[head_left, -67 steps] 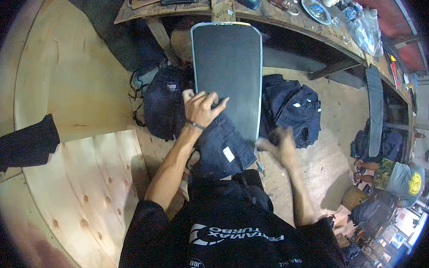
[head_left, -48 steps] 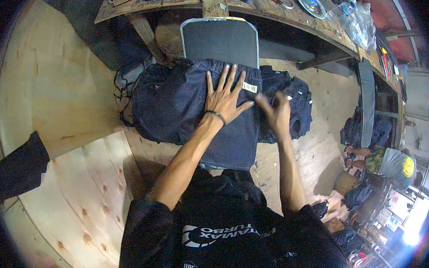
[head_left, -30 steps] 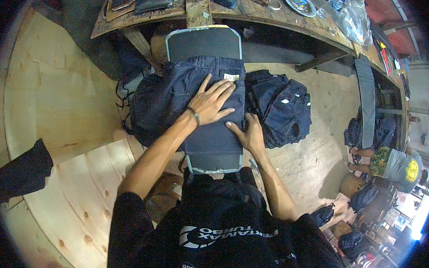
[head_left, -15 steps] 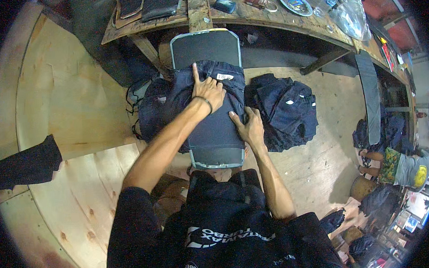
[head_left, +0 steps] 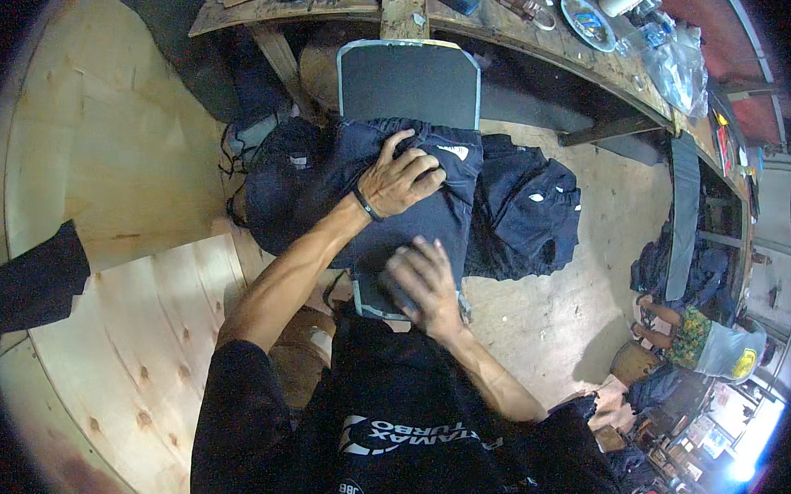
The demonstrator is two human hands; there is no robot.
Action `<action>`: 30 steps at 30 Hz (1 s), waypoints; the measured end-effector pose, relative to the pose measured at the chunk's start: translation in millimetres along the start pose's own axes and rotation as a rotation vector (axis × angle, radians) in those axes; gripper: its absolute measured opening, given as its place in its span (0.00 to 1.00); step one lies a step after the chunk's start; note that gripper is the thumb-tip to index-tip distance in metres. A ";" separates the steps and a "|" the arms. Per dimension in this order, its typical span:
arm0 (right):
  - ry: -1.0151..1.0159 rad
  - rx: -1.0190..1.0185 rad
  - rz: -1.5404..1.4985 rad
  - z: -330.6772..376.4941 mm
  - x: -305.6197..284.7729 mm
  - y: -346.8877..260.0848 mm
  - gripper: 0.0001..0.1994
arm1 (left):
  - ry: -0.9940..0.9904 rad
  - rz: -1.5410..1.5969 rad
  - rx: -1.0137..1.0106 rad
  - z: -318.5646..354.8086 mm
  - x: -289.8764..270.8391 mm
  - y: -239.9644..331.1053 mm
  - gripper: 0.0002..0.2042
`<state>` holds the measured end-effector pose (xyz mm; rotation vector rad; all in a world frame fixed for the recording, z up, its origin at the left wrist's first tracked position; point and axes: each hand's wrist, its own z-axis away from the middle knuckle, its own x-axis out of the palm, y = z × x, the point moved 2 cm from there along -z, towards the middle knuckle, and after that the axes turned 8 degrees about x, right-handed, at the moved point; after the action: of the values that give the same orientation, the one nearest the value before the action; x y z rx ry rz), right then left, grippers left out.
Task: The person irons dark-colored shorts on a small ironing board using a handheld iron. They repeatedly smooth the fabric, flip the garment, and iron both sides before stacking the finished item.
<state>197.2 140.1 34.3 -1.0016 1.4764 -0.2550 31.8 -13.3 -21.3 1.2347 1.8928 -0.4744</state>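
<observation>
A dark navy garment (head_left: 394, 225) with a gathered waistband and a small white print is pulled over a flat board (head_left: 409, 81), dark with a pale edge. The board's far end shows bare beyond the waistband. My left hand (head_left: 401, 177) lies on the cloth just below the waistband, fingers curled and gripping the fabric. Over the board's near end is my right hand (head_left: 424, 286), blurred by motion, its fingers apart and nothing seen in them. Whether it touches the cloth cannot be made out.
Piles of dark garments (head_left: 528, 209) lie right and left of the board. Beyond stands a wooden workbench (head_left: 528, 48) with a plate (head_left: 588, 24), tape and plastic bags. A long dark strip (head_left: 685, 218) hangs at its right. Another person (head_left: 714, 342) is at far right.
My left hand's fingers have curled from a stretched index finger. My right hand has moved from the garment's right edge inward, toward the board's near end. The whole view has shifted slightly.
</observation>
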 end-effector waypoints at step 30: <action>-0.732 -0.027 -0.448 -50.2 24.3 68.5 0.40 | -0.283 0.095 -0.585 -28.4 -6.5 -82.3 0.67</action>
<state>127.0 143.9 -19.3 -1.2679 0.5887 -0.1579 -51.7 -35.0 -8.4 0.8125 1.5642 -0.0263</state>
